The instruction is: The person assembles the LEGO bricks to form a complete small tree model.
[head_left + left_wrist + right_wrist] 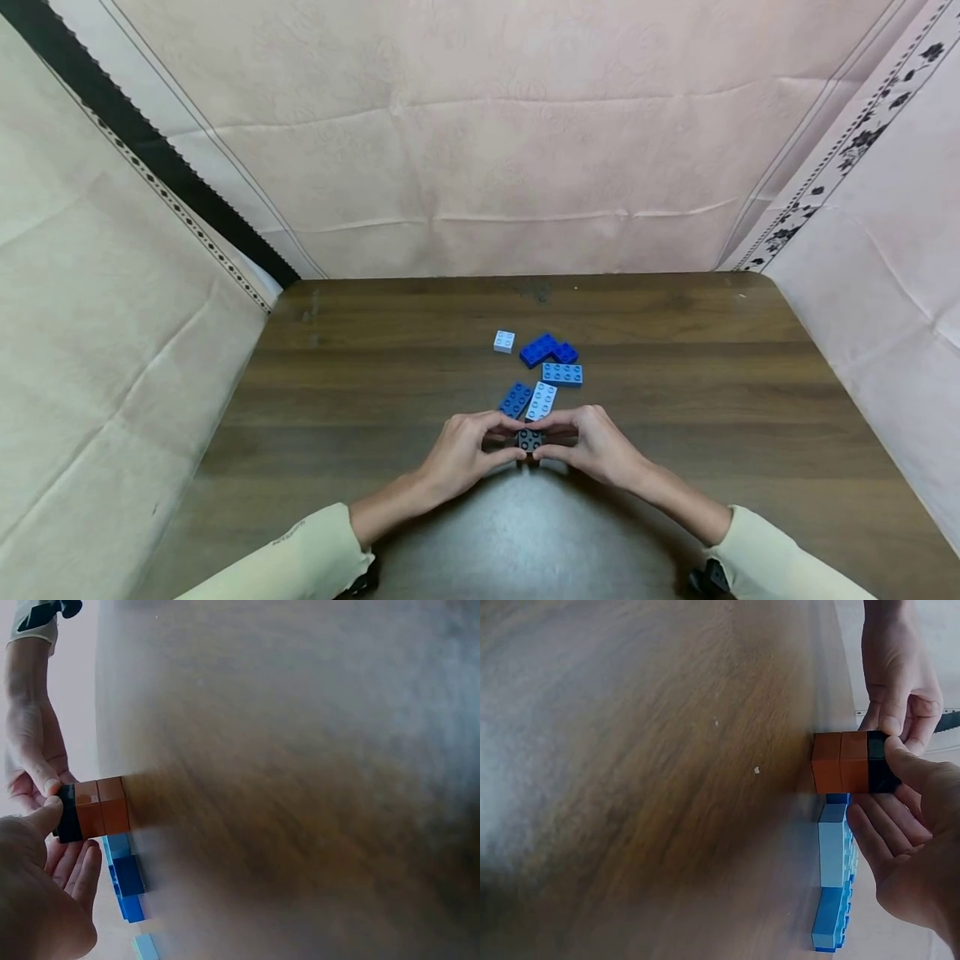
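1. The table [660,358] seems to be serving as the base: the stack [101,806] appears to be standing upright on it, just before the loose bricks [562,374], so any push should be going straight down.
2. By the left hand [474,446], the black brick [529,440] is being pinched between thumb and fingers from the left; pressure there should be staying light and level.
3. By the right hand [596,446], the same brick is being pinched from the right. Force is probably best being matched on both sides, lest the stack be tipped.
4. The loose bricks, in several blues, are lying just beyond the fingers; the nearest should not be being nudged by the knuckles.
5. The stack is being made up of two orange bricks [841,763] with the black one on top. Its sides should be being kept in line.
6. The black brick is sitting nearly flush with the orange below; whether it is being fully seated cannot be told.
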The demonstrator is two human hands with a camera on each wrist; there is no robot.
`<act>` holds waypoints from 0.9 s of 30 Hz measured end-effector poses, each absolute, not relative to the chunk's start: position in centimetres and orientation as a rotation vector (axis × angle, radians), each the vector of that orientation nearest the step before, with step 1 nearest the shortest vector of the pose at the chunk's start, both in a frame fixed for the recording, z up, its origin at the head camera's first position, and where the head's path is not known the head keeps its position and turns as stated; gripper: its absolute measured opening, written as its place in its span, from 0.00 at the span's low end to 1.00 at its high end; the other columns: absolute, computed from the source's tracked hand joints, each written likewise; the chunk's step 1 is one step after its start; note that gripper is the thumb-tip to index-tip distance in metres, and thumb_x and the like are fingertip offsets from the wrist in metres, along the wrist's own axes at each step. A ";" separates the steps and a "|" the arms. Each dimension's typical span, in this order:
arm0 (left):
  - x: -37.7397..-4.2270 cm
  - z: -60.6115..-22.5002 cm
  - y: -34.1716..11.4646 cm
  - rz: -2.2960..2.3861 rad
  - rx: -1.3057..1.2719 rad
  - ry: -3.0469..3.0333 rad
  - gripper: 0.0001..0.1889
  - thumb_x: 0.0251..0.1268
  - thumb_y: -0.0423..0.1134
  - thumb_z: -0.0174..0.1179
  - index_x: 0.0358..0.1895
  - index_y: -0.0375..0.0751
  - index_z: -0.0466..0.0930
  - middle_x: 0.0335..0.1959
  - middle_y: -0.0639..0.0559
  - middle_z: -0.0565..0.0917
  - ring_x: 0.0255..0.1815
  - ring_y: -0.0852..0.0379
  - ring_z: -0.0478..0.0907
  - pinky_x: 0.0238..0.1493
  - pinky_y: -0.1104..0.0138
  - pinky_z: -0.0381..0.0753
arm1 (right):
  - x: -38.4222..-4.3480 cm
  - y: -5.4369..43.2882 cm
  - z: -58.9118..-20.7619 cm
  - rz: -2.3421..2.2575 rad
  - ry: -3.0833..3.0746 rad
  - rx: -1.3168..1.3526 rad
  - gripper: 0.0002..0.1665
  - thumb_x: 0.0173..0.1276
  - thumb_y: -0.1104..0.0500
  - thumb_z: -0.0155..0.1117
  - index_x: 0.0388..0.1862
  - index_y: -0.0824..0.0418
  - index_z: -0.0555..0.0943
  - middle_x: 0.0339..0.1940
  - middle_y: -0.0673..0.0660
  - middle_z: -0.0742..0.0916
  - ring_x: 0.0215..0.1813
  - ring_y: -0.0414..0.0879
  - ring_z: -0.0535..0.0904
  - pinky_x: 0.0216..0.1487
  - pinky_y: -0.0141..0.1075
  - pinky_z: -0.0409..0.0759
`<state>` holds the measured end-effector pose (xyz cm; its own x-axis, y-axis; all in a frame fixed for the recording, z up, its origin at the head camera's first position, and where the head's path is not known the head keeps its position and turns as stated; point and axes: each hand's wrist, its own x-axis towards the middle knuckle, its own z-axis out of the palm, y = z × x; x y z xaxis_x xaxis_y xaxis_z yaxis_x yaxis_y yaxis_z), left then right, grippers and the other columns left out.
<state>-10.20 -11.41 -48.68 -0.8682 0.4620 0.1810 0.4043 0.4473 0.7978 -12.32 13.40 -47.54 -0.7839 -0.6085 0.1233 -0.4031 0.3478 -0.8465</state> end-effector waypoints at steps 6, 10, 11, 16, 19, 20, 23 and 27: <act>-10.1 -48.4 -11.3 1.374 0.816 2.655 0.17 0.67 0.41 0.76 0.57 0.45 0.88 0.53 0.52 0.90 0.49 0.57 0.90 0.50 0.67 0.87 | -12.1 13.6 -47.5 -1.434 2.392 -0.916 0.19 0.66 0.65 0.80 0.56 0.64 0.89 0.50 0.56 0.93 0.50 0.47 0.91 0.50 0.42 0.89; -10.3 -48.2 -11.3 1.309 0.846 2.685 0.18 0.67 0.42 0.76 0.57 0.45 0.87 0.53 0.52 0.90 0.50 0.56 0.89 0.51 0.67 0.87 | -12.0 13.6 -47.7 -1.463 2.384 -0.915 0.19 0.66 0.65 0.80 0.55 0.64 0.89 0.50 0.57 0.93 0.51 0.48 0.91 0.50 0.42 0.89; -10.3 -48.1 -11.3 1.291 0.851 2.691 0.18 0.67 0.42 0.76 0.57 0.46 0.87 0.54 0.53 0.90 0.51 0.56 0.89 0.52 0.67 0.86 | -12.0 13.6 -47.8 -1.466 2.383 -0.921 0.19 0.66 0.65 0.80 0.55 0.64 0.89 0.50 0.57 0.92 0.50 0.49 0.91 0.50 0.43 0.89; -10.8 -47.8 -11.5 1.194 0.908 2.715 0.18 0.66 0.44 0.77 0.57 0.47 0.87 0.53 0.54 0.90 0.52 0.58 0.88 0.54 0.66 0.86 | -12.1 13.5 -47.7 -1.462 2.369 -0.911 0.18 0.67 0.65 0.79 0.56 0.64 0.89 0.50 0.57 0.92 0.51 0.49 0.91 0.50 0.42 0.89; -11.2 -47.5 -11.8 1.136 0.945 2.705 0.19 0.68 0.47 0.75 0.58 0.47 0.87 0.54 0.56 0.90 0.54 0.61 0.87 0.56 0.65 0.85 | -12.1 13.4 -47.6 -1.454 2.361 -0.896 0.19 0.67 0.65 0.79 0.56 0.63 0.89 0.51 0.56 0.92 0.51 0.47 0.91 0.51 0.42 0.88; -11.3 -47.4 -11.9 1.129 0.951 2.696 0.19 0.69 0.48 0.74 0.58 0.47 0.86 0.54 0.56 0.90 0.54 0.61 0.87 0.57 0.65 0.85 | -12.1 13.4 -47.6 -1.451 2.361 -0.895 0.18 0.66 0.65 0.79 0.55 0.63 0.89 0.50 0.55 0.92 0.51 0.47 0.91 0.51 0.42 0.88; -11.9 -47.1 -12.3 1.151 0.941 2.677 0.19 0.73 0.49 0.71 0.60 0.45 0.86 0.54 0.56 0.90 0.55 0.59 0.87 0.57 0.63 0.85 | -12.1 13.4 -47.6 -1.437 2.366 -0.912 0.18 0.66 0.65 0.80 0.55 0.63 0.89 0.51 0.57 0.92 0.52 0.48 0.91 0.52 0.43 0.88; -12.9 -47.1 -12.8 1.211 0.878 2.732 0.19 0.74 0.46 0.70 0.62 0.42 0.85 0.56 0.53 0.89 0.56 0.55 0.88 0.57 0.60 0.86 | -12.1 13.4 -47.7 -1.414 2.390 -0.932 0.18 0.67 0.65 0.79 0.55 0.64 0.88 0.51 0.59 0.92 0.53 0.51 0.90 0.53 0.43 0.88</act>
<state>-12.94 -12.77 -47.14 -0.8406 0.5053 0.1952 0.4840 0.5388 0.6895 -12.14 13.37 -47.70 -0.7773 -0.6151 0.1320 -0.4119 0.3390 -0.8458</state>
